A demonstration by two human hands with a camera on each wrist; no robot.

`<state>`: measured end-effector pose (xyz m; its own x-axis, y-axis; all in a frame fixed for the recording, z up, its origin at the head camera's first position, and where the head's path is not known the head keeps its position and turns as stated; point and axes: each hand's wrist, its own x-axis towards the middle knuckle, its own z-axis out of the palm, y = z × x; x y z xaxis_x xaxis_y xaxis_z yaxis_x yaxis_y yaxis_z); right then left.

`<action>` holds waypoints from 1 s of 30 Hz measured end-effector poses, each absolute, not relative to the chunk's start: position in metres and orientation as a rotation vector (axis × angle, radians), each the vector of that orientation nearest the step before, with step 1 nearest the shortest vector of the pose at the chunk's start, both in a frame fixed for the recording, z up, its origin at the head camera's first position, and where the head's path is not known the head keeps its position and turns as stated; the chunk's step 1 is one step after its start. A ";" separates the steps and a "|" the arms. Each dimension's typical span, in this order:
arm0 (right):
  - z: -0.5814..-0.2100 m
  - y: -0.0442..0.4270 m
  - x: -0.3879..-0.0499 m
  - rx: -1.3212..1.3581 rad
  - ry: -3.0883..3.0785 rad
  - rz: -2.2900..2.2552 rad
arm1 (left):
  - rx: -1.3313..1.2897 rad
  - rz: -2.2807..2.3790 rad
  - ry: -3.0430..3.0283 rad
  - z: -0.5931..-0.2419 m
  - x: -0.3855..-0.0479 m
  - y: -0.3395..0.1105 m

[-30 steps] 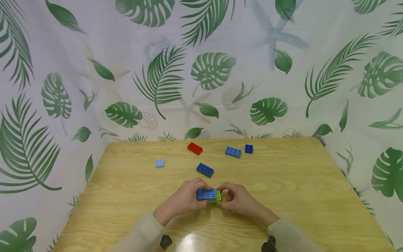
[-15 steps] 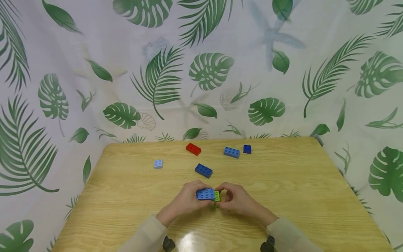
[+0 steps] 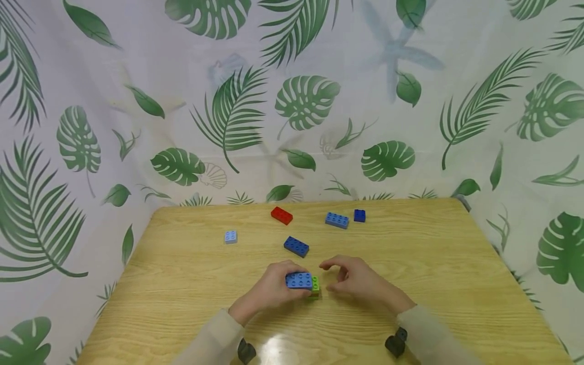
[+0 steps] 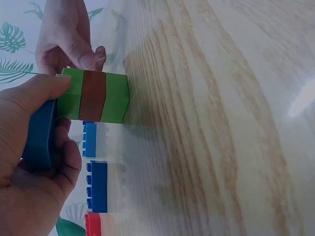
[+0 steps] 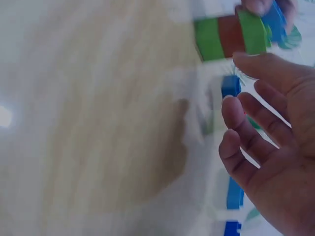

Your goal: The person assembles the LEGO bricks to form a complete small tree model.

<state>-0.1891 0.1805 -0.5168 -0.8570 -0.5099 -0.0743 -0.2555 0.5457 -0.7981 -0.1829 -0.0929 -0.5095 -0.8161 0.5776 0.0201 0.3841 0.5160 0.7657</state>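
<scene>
A stack of building bricks stands on the table in front of me: a green brick (image 4: pixel 71 93), a brown brick (image 4: pixel 92 96) and another green brick (image 4: pixel 116 99) at the bottom. On top sits a blue eight-stud brick (image 3: pixel 299 280), jutting out to the left. My left hand (image 3: pixel 268 290) grips this blue brick between thumb and fingers. Just right of the stack, my right hand (image 3: pixel 360 281) is apart from it, its fingers loosely bent around nothing. In the right wrist view the right hand's fingers (image 5: pixel 253 132) are spread.
Behind the hands lie a dark blue brick (image 3: pixel 296 246), a red brick (image 3: pixel 281 215), a mid-blue brick (image 3: pixel 337 220), a small dark blue brick (image 3: pixel 359 215) and a small light blue brick (image 3: pixel 230 236). A leaf-patterned cloth (image 3: pixel 255 187) hangs beyond the wooden table (image 3: pixel 438 253).
My right hand has let go of the green part of the stack and moved off to the right. The left hand keeps its hold on the blue brick, almost in place.
</scene>
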 end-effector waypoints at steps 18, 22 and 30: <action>-0.530 0.211 -0.258 -0.312 2.812 -1.357 | 0.782 1.209 2.487 -0.511 -0.182 -0.093; -0.536 0.213 -0.267 -0.235 2.796 -1.340 | 0.779 1.202 2.480 -0.512 -0.182 -0.093; -0.545 0.214 -0.283 -0.252 2.850 -1.277 | 0.757 1.212 2.477 -0.511 -0.182 -0.094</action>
<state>-0.2826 0.2138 -0.5446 -0.9871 -0.1494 0.0582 -0.1429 0.6548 -0.7422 -0.1818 -0.0942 -0.5113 -0.8232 0.5674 -0.0207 0.3317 0.5103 0.7934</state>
